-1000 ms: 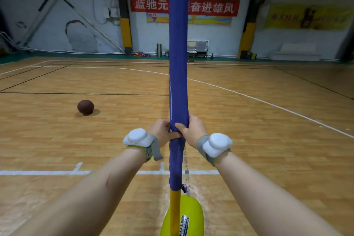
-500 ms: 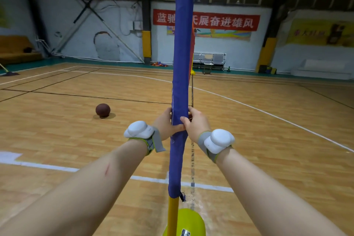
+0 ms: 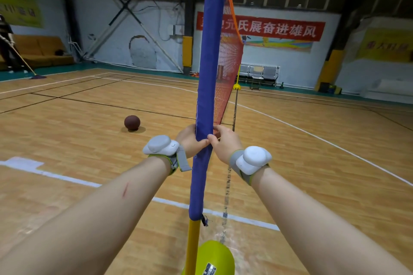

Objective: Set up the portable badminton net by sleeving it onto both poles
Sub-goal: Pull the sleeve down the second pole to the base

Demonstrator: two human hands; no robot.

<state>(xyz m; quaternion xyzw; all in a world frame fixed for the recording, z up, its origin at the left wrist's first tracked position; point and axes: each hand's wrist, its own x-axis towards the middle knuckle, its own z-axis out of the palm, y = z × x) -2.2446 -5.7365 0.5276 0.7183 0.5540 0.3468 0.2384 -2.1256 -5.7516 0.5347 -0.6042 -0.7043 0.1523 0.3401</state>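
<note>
A blue fabric sleeve covers most of the near yellow pole, which stands in a yellow-green base. The sleeve's lower end sits a little above the base, leaving bare pole below it. My left hand and my right hand both grip the sleeve at mid height, thumbs meeting at its front. The orange-red net stretches away from the sleeve to the far yellow pole on its own base.
A brown ball lies on the wooden court to the left. A person with a mop stands at the far left by a bench. Grey seats line the back wall.
The view has tilted up and turned, so the stretched net and the far pole now show. My hands keep their grip on the sleeve at about the same height.
</note>
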